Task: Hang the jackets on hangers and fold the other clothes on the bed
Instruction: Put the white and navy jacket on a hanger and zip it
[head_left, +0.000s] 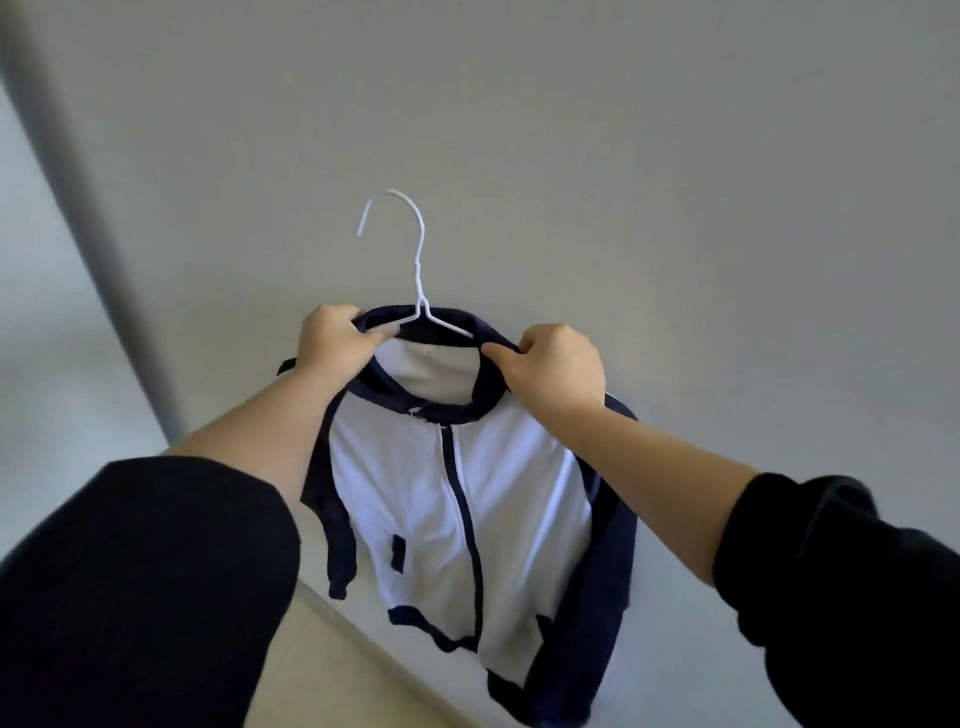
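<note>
A white jacket (514, 478) with navy sleeves, collar and zip hangs in the air in front of a plain wall. A thin white wire hanger (418, 260) sits inside its neck, hook pointing up and to the left. My left hand (335, 340) grips the collar and the hanger's left arm. On the other side, my right hand (558, 371) pinches the collar where the hanger's right arm goes under the cloth. Both navy sleeves dangle down at the sides. The bed and the other clothes are out of sight.
A pale grey wall (675, 156) fills the background close behind the jacket. A grey vertical edge or door frame (98, 249) runs down the left. A beige strip of floor or skirting (363, 665) shows at the bottom.
</note>
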